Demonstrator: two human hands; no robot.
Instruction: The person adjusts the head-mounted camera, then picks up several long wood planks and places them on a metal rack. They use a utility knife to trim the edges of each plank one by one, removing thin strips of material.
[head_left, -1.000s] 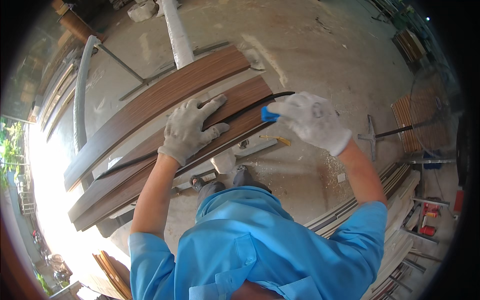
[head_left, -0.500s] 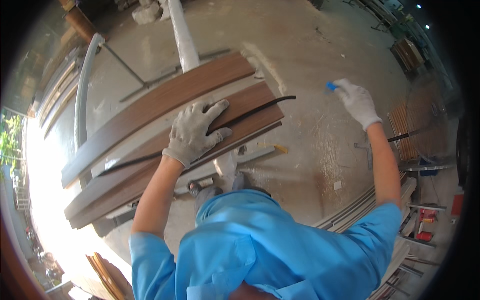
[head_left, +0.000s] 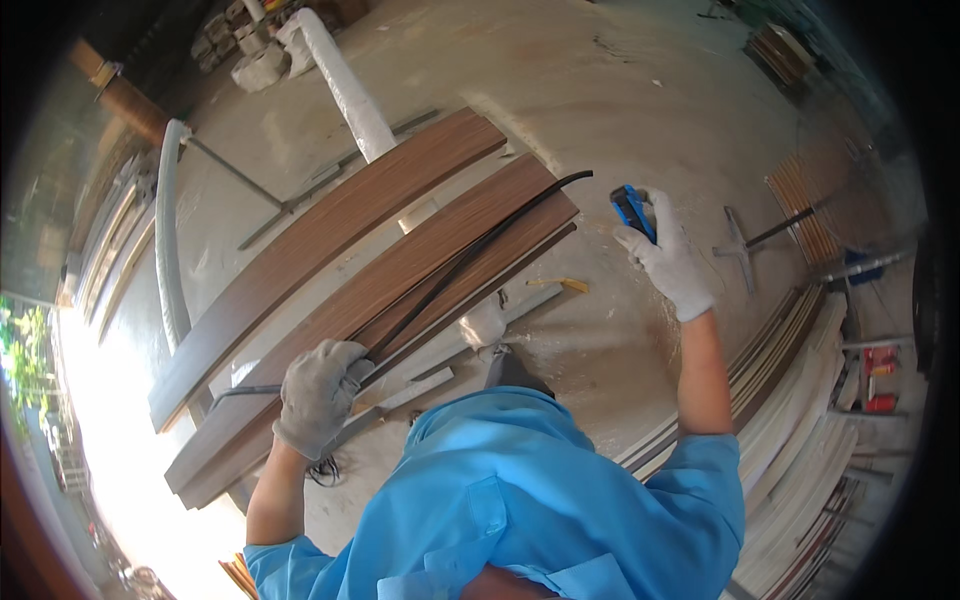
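Two long brown wood-grain boards lie slantwise to the left, a far board (head_left: 340,240) and a grooved near board (head_left: 440,255). A thin black flexible strip (head_left: 440,285) runs over the near board, its free end curving past the board's right end. My left hand (head_left: 322,395), in a greyish work glove, is closed around the strip at the board's near edge; the strip bends there. My right hand (head_left: 670,260), in a white glove, grips a blue-and-black hand tool (head_left: 632,212) in the air, right of the boards. Its exact kind is unclear.
White-wrapped supports (head_left: 345,90) stand beneath and beyond the boards. A yellow-ended piece (head_left: 572,285) lies on the floor near my feet. Long stacked profiles (head_left: 770,370) lie at the right, with a metal stand (head_left: 738,250) farther out. Bright daylight comes from the left.
My left hand has slid left and nearer along the board and now grips the strip, which bends there. My right hand has come inward and lower, showing more of the blue-and-black tool.
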